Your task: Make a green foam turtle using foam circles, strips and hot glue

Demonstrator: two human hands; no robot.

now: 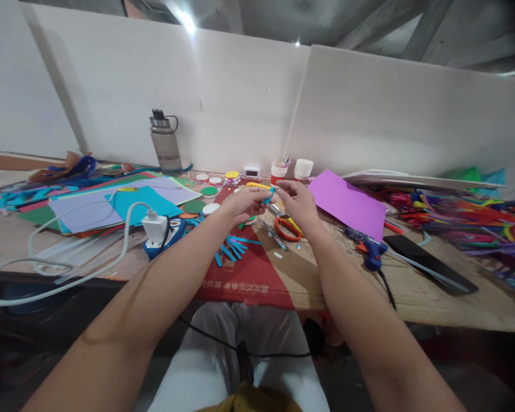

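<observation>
Both my arms reach out over the craft table. My left hand (245,205) is closed in a pinch on a small blue paper strip (268,198), held above the red cardboard mat (249,269). My right hand (298,201) is curled beside it, fingertips meeting the same strip. Several cut blue strips (234,247) lie on the mat below my left hand. Red-handled scissors (286,228) rest just under my right hand, and a yellow tool (258,186) lies behind my fingers.
Coloured paper sheets (111,203) cover the left side, with a white charger (154,226) and cable. A water bottle (165,143) stands at the wall. A purple sheet (347,203), blue glue gun (369,252), black phone (429,264) and pipe cleaners (455,220) lie right.
</observation>
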